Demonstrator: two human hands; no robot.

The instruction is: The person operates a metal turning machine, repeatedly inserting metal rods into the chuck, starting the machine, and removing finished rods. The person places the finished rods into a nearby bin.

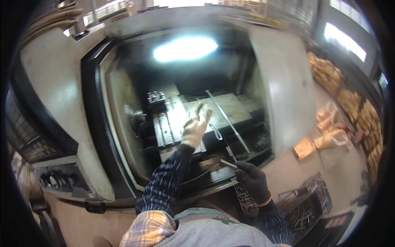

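My left hand (194,128), in a pale glove, reaches through the opening of a lathe above its bright metal slide (168,125). Its fingers are stretched and apart, and nothing shows in them. Just right of the fingers lies a thin tool with a looped end (216,131). Beyond that a long metal rod (227,120) rests slantwise across a flat plate (230,108). My right hand (253,182), in a dark glove, is closed at the near edge of the opening. It grips one end of a short metal rod (228,164), which points left.
The chuck (135,117) is left of the slide, with a tool block (156,97) behind. A lamp (185,48) glows above. A bin of metal pieces (247,201) is below my right hand; a crate (308,206) stands farther right. Knobs (61,179) sit at left.
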